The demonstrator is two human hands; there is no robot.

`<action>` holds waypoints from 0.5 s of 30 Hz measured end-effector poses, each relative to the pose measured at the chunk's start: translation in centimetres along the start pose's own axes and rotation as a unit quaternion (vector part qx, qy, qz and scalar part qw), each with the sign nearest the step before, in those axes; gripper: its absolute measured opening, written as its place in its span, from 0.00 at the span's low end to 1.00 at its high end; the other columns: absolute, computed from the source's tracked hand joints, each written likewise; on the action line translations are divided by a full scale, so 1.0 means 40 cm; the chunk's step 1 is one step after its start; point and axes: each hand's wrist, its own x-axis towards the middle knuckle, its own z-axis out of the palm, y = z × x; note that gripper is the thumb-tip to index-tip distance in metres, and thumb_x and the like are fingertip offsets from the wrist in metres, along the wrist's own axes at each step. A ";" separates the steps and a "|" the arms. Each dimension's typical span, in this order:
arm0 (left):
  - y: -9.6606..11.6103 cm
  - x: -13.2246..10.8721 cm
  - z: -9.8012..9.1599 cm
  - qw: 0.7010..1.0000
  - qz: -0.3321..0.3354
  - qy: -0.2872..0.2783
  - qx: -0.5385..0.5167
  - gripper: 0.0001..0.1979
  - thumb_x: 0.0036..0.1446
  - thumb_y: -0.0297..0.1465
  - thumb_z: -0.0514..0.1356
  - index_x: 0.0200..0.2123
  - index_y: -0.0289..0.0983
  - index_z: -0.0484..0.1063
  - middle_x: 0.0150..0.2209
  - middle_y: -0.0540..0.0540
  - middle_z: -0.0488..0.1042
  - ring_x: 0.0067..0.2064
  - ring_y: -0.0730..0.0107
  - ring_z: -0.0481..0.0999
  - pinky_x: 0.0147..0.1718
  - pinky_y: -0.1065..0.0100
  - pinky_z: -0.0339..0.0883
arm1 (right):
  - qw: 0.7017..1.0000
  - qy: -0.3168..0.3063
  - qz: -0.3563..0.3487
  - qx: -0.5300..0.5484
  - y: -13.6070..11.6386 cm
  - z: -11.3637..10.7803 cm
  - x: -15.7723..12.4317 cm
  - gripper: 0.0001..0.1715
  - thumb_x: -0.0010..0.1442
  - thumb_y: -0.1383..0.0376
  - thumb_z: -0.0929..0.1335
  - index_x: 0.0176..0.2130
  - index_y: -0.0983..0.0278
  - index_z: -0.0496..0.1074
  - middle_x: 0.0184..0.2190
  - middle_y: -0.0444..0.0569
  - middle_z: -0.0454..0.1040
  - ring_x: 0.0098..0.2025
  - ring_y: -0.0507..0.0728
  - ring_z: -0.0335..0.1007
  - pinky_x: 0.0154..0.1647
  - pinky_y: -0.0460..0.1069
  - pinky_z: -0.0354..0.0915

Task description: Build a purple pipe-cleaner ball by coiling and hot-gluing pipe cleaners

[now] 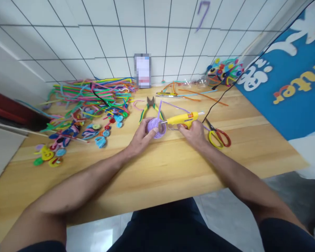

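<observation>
The left grip (141, 135) is closed around a round coil of slender purple craft stem (153, 124), over the pale wooden desk (160, 171). The right grip (195, 134) clasps a yellow plastic glue gun (181, 119), its metal nozzle at the coil — whether touching, I cannot tell. Green-and-yellow-handled metal pliers (151, 103) lie just beyond; scissors with yellow and red handles (212, 134) lie near the right grip.

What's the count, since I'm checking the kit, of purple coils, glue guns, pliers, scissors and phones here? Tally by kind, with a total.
Purple coil, in the left hand: 1
Glue gun, in the right hand: 1
Pliers: 1
Scissors: 1
Phone: 1
Total: 5
</observation>
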 end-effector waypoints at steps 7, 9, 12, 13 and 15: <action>0.002 0.004 0.004 1.000 -0.006 0.003 -0.008 0.30 0.70 0.50 0.65 0.64 0.38 0.68 0.61 0.39 0.75 0.62 0.55 0.76 0.67 0.50 0.67 | 1.000 0.007 -0.019 -0.016 0.009 0.006 0.001 0.16 0.53 0.56 0.68 0.20 0.56 0.59 0.18 0.43 0.66 0.23 0.55 0.63 0.29 0.52 0.60; 0.003 0.001 0.003 1.000 -0.008 -0.001 -0.012 0.29 0.70 0.49 0.65 0.65 0.39 0.67 0.62 0.39 0.75 0.63 0.55 0.76 0.67 0.50 0.68 | 1.000 0.001 -0.011 -0.026 0.018 0.007 0.001 0.17 0.53 0.55 0.68 0.20 0.56 0.60 0.17 0.43 0.67 0.23 0.56 0.64 0.29 0.52 0.61; 0.005 -0.006 0.001 1.000 -0.014 -0.011 -0.019 0.29 0.71 0.48 0.65 0.67 0.40 0.66 0.63 0.38 0.75 0.64 0.54 0.76 0.68 0.50 0.68 | 1.000 -0.002 -0.004 -0.031 0.030 0.008 0.001 0.15 0.53 0.54 0.68 0.22 0.56 0.62 0.19 0.44 0.69 0.24 0.57 0.67 0.30 0.53 0.64; 0.006 -0.009 0.001 1.000 -0.014 -0.010 -0.019 0.29 0.71 0.47 0.65 0.67 0.40 0.66 0.63 0.38 0.75 0.64 0.54 0.76 0.68 0.50 0.68 | 1.000 0.001 -0.006 -0.029 0.033 0.009 0.000 0.13 0.52 0.54 0.68 0.23 0.56 0.63 0.20 0.45 0.71 0.25 0.57 0.68 0.31 0.53 0.65; 0.007 -0.013 -0.001 1.000 -0.015 -0.009 -0.018 0.27 0.72 0.46 0.65 0.66 0.41 0.66 0.63 0.39 0.75 0.64 0.55 0.76 0.68 0.50 0.68 | 1.000 0.008 -0.012 -0.024 0.038 0.013 -0.002 0.11 0.52 0.55 0.68 0.24 0.56 0.65 0.21 0.46 0.73 0.26 0.58 0.70 0.32 0.53 0.66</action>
